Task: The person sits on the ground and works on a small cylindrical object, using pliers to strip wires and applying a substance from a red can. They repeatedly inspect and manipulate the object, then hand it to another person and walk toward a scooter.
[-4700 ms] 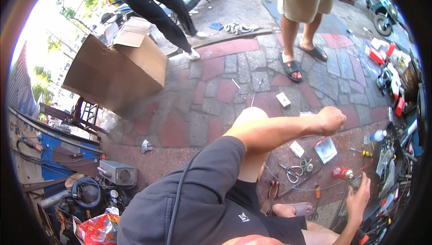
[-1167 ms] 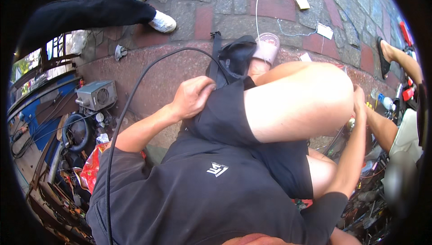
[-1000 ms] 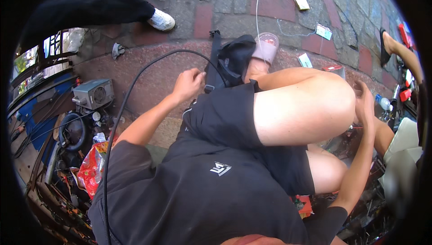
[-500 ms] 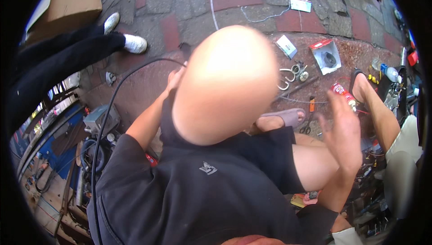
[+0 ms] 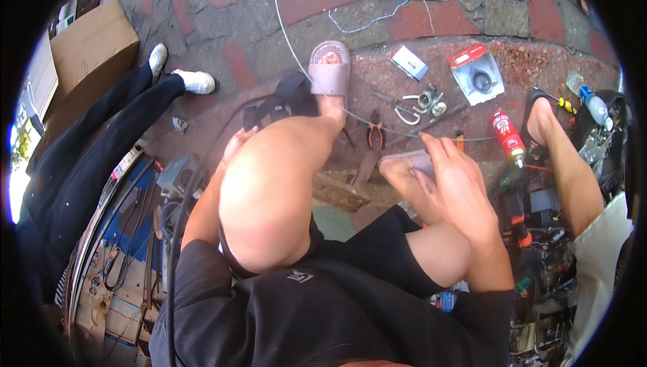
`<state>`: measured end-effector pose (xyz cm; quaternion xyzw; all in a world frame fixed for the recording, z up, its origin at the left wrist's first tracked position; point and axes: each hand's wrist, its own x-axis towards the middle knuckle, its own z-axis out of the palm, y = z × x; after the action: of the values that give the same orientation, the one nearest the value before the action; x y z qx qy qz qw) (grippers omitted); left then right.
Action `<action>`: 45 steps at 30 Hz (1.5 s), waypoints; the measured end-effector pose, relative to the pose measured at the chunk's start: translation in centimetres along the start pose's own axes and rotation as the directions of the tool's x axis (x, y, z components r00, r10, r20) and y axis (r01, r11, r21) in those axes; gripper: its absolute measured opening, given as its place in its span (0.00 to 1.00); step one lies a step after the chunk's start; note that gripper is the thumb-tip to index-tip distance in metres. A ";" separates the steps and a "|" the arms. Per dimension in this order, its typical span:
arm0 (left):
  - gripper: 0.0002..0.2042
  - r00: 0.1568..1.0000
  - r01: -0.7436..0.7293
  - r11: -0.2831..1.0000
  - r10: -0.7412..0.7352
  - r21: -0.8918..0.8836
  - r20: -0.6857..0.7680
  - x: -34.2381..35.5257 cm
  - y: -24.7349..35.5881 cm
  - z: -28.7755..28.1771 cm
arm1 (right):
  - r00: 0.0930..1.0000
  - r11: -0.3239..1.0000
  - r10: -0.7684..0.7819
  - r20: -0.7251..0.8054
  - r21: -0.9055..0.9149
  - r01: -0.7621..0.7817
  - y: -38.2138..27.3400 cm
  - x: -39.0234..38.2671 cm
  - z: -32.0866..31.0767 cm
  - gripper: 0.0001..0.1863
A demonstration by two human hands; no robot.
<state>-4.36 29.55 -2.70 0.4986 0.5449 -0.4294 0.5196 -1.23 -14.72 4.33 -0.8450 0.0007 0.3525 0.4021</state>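
My left hand (image 5: 237,144) is beside my raised left knee, its fingers curled and partly hidden there. A black bag-like bundle (image 5: 288,99) lies just beyond it, and a black cable (image 5: 176,266) runs up past my left arm toward that spot. What the hand holds cannot be made out. Above my right knee, my right hand (image 5: 461,181) is open, thumb and fingers apart. A thin pale wire (image 5: 286,33) curves down from the top and passes by its fingertips; contact is unclear. Orange-handled pliers (image 5: 375,136), an orange lighter (image 5: 459,140) and a red spray can (image 5: 507,136) lie nearby.
Ahead lie a small metal carburetor-like part (image 5: 431,101), an open red-and-white box (image 5: 490,90) and a small carton (image 5: 410,64). Another person's leg (image 5: 569,161) is at right, beside a plastic bottle (image 5: 594,105). A standing person's trousers (image 5: 94,165) and a cardboard box (image 5: 94,53) are left.
My left knee has swung lower and left, revealing my slippered foot, the black bundle and pliers. My left hand has shifted left and down; my right hand has moved left.
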 end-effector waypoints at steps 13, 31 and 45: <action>0.08 0.891 -0.383 0.858 0.441 0.343 -0.108 -19.6 5.6 -7.4 | 0.920 0.939 0.340 -0.194 0.120 -0.321 -9.6 -3.8 3.8 0.23; 0.09 0.580 -0.588 0.390 0.814 0.709 0.034 -60.8 12.4 -7.7 | 0.970 0.825 -0.245 0.002 0.525 0.207 -46.3 -5.7 -14.2 0.21; 0.08 0.382 -0.910 0.277 0.851 0.310 0.361 -69.7 17.5 -11.9 | 0.758 0.858 -0.504 0.414 0.143 0.493 -65.2 -15.3 -19.1 0.15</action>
<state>8.72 36.81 68.56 0.7950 0.0244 -0.2154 0.5666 17.19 12.11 65.85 -0.7082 -0.3098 0.4133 0.4813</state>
